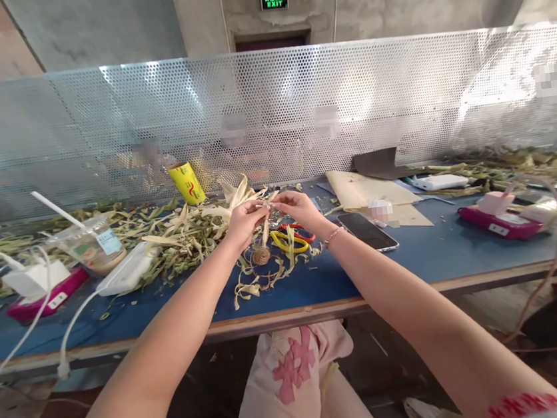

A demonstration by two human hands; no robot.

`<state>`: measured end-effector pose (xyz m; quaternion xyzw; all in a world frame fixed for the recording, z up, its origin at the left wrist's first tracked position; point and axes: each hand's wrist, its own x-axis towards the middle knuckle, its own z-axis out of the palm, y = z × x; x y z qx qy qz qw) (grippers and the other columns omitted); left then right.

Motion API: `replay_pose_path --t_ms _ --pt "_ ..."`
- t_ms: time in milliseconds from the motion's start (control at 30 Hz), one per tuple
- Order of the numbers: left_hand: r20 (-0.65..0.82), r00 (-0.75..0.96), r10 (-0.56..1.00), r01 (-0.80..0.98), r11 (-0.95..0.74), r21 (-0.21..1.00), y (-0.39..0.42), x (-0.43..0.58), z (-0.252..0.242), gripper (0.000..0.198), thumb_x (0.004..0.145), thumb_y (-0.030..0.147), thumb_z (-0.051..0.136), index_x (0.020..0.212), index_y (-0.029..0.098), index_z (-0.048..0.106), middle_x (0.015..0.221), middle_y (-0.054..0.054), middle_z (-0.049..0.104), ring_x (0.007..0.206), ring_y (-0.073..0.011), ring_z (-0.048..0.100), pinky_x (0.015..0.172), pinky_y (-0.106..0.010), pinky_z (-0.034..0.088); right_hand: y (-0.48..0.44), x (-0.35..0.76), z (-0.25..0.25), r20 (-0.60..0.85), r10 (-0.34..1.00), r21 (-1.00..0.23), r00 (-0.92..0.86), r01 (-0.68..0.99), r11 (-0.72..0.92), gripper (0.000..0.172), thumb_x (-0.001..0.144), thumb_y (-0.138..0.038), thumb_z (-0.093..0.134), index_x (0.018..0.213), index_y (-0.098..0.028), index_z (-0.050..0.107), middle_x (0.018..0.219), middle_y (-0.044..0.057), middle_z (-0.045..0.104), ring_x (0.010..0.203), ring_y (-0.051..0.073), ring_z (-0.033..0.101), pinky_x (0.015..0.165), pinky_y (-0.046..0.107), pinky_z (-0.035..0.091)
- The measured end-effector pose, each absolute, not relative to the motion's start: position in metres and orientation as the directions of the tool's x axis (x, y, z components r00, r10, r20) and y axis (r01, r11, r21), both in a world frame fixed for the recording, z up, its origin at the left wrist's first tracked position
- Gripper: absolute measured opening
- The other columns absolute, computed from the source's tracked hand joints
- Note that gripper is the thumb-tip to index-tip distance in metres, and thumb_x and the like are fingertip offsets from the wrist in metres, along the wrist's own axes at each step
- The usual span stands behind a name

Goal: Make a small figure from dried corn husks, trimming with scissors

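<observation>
My left hand [244, 221] and my right hand [297, 207] meet above the blue table [414, 254], both pinched on a pale strip of dried corn husk [266, 222] that hangs between them. Right below the hands sits a small ball of brown twine [260, 256] among loose husk scraps. Yellow-handled scissors [288, 241] and a red-handled tool [302, 230] lie just behind the twine. A bracelet is on my right wrist.
A heap of husks [180, 230] covers the table's left half, with a yellow roll [187, 183], a plastic cup with a straw [92, 243], a white charger and cables [30, 281]. A phone [367, 231], brown paper [367, 192] and a pink device [496, 221] lie right. A perforated metal screen [396, 95] backs the table.
</observation>
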<state>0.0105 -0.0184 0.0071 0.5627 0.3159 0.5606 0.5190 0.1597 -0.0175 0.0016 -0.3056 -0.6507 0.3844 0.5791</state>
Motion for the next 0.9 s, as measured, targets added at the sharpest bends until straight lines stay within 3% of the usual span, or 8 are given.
replay_pose_path --t_ms 367,633,767,900 --pt "0.271 0.212 0.939 -0.229 -0.222 0.948 -0.015 0.01 0.003 0.033 0.047 0.026 0.076 0.069 0.012 0.057 0.058 0.004 0.057 0.055 -0.0056 0.052 0.059 -0.021 0.042 -0.016 0.157 0.0 0.528 0.848 -0.847 -0.056 0.036 0.53 0.011 0.06 -0.027 0.064 0.064 -0.017 0.066 0.063 0.0 0.062 0.057 0.009 0.051 0.057 0.024 0.042" --pt "0.223 0.192 0.956 -0.246 -0.173 0.954 -0.021 0.013 0.006 0.034 0.041 0.024 0.078 0.064 0.012 0.057 0.057 0.002 0.057 0.056 -0.0076 0.053 0.059 -0.023 0.042 -0.015 0.156 -0.003 0.546 0.834 -0.835 -0.079 0.03 0.549 0.014 0.06 -0.032 0.063 0.064 -0.018 0.064 0.067 0.0 0.06 0.058 0.01 0.05 0.054 0.024 0.042" --pt "0.325 0.167 0.931 -0.182 -0.295 0.938 -0.012 0.011 -0.001 0.03 0.048 0.028 0.075 0.069 0.014 0.059 0.058 0.003 0.056 0.055 -0.0073 0.051 0.057 -0.022 0.039 -0.011 0.156 -0.004 0.533 0.84 -0.838 -0.104 0.071 0.54 0.015 0.065 -0.033 0.059 0.067 -0.018 0.058 0.064 -0.001 0.058 0.058 0.01 0.05 0.054 0.024 0.043" --pt "0.51 0.069 0.857 0.042 -0.513 0.857 -0.001 0.006 -0.007 0.022 0.059 0.03 0.069 0.072 0.016 0.059 0.058 0.003 0.054 0.055 -0.0083 0.05 0.057 -0.022 0.038 -0.013 0.154 -0.004 0.622 0.781 -0.746 -0.048 0.266 0.61 0.011 0.067 -0.027 0.058 0.067 -0.019 0.05 0.064 -0.002 0.054 0.061 0.011 0.049 0.058 0.025 0.043"
